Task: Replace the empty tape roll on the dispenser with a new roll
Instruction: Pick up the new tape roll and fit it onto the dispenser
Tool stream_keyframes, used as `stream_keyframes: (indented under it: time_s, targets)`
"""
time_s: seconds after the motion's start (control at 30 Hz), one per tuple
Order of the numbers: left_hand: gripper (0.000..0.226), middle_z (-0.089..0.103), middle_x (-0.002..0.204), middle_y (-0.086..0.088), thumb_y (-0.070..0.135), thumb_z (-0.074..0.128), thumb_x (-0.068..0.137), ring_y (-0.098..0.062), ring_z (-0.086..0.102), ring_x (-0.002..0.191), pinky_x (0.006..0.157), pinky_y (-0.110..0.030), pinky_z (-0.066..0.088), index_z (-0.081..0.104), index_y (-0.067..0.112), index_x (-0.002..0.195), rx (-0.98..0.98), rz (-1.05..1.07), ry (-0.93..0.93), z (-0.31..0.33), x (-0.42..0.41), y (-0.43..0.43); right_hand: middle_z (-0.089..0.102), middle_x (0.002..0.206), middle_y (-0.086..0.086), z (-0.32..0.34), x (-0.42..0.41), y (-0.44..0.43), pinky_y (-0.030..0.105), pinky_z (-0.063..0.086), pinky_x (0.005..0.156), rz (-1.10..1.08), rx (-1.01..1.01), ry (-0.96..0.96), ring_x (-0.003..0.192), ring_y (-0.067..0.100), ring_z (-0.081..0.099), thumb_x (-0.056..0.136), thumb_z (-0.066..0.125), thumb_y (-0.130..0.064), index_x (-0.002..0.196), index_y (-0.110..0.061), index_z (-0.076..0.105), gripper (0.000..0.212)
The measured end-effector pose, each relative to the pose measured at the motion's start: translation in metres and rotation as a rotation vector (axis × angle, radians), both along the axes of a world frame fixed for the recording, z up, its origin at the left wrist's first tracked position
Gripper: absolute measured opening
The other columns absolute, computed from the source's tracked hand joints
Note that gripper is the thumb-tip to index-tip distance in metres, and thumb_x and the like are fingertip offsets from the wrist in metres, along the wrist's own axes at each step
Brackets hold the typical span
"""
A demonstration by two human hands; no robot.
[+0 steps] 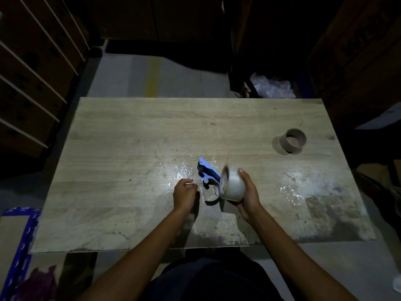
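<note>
A full roll of clear tape [233, 187] is gripped from the right side by my right hand [249, 196], held tilted just above the wooden table [130, 137]. Directly left of it lies the blue and black tape dispenser [208, 177], partly hidden by the roll. My left hand [184, 194] hovers beside the dispenser with its fingers pinched together; a thin strip of clear tape seems to run from them toward the roll, but it is hard to tell. An empty brown cardboard core [293, 141] stands on the table at the far right.
Scraps of clear film [289, 193] lie on the table right of my right hand. Stacked cardboard boxes [32, 72] line the left side, more boxes [358, 51] the right. Crumpled plastic wrap [271, 85] sits behind the table. A blue-edged box [19, 235] is at lower left.
</note>
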State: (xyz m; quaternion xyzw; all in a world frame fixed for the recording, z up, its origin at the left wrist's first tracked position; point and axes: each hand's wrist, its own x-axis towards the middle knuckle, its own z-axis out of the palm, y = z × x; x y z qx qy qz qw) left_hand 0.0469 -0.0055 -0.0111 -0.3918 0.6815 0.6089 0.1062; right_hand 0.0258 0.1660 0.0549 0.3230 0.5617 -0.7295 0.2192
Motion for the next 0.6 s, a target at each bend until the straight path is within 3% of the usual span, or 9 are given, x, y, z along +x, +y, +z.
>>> stream_keyframes:
  time_s: [0.1,0.2,0.27,0.3,0.4,0.5,0.6]
  targets:
    - [0.032,0.066,0.107,-0.008,0.01,0.064,0.09,-0.023,0.063,0.091,0.078,-0.031,0.049,0.06,0.014,0.122,-0.08,-0.041,0.043,0.0,-0.006,0.002,0.071,0.101,0.016,-0.01,0.007,0.001,0.047,0.054,0.076,0.088,0.133,0.056,0.088,0.034,0.066,0.078,0.068,-0.053,0.098,-0.016,0.072,0.042]
    - [0.037,0.066,0.11,-0.008,0.011,0.063,0.092,-0.025,0.064,0.097,0.08,-0.03,0.048,0.057,0.013,0.128,-0.124,-0.098,0.041,0.0,-0.017,0.004,0.069,0.092,0.006,-0.009,0.008,0.001,0.036,0.049,0.067,0.173,0.273,0.16,0.081,0.025,0.064,0.084,0.067,-0.044,0.093,-0.014,0.07,0.031]
    - [0.027,0.065,0.104,-0.006,0.015,0.061,0.094,-0.023,0.061,0.092,0.077,-0.03,0.045,0.062,0.009,0.119,-0.153,-0.131,0.0,0.001,-0.022,0.009,0.068,0.101,0.004,-0.011,0.007,0.0,0.032,0.051,0.065,0.217,0.313,0.188,0.086,0.023,0.065,0.081,0.066,-0.051,0.106,-0.014,0.068,0.045]
    - [0.017,0.065,0.095,-0.006,0.018,0.06,0.094,-0.022,0.059,0.085,0.07,-0.03,0.043,0.065,0.007,0.105,-0.148,-0.131,-0.023,0.003,-0.024,0.012,0.068,0.106,0.005,-0.013,0.006,-0.001,0.031,0.051,0.065,0.236,0.333,0.199,0.09,0.023,0.067,0.075,0.065,-0.057,0.113,-0.015,0.067,0.057]
    - [0.037,0.056,0.063,-0.006,0.029,0.062,0.092,-0.019,0.05,0.058,0.056,-0.031,0.035,0.053,0.011,0.062,-0.063,-0.079,-0.101,0.004,-0.026,0.024,0.067,0.112,0.003,-0.015,0.002,-0.005,0.029,0.052,0.066,0.256,0.382,0.217,0.095,0.021,0.067,0.066,0.065,-0.065,0.119,-0.017,0.063,0.071]
    - [0.035,0.061,0.066,-0.01,0.03,0.074,0.082,-0.025,0.059,0.061,0.06,-0.036,0.048,0.051,0.013,0.062,0.039,-0.047,-0.136,0.002,-0.027,0.034,0.066,0.11,0.003,-0.015,-0.005,-0.007,0.029,0.053,0.066,0.279,0.397,0.216,0.095,0.021,0.067,0.066,0.065,-0.066,0.114,-0.016,0.063,0.07]
    - [0.017,0.064,0.079,-0.013,0.015,0.073,0.081,-0.026,0.062,0.07,0.068,-0.044,0.057,0.057,0.01,0.076,0.011,-0.057,-0.148,-0.001,-0.028,0.038,0.066,0.11,0.003,-0.018,-0.01,-0.005,0.036,0.055,0.074,0.33,0.413,0.182,0.095,0.021,0.066,0.065,0.065,-0.069,0.114,-0.016,0.063,0.072]
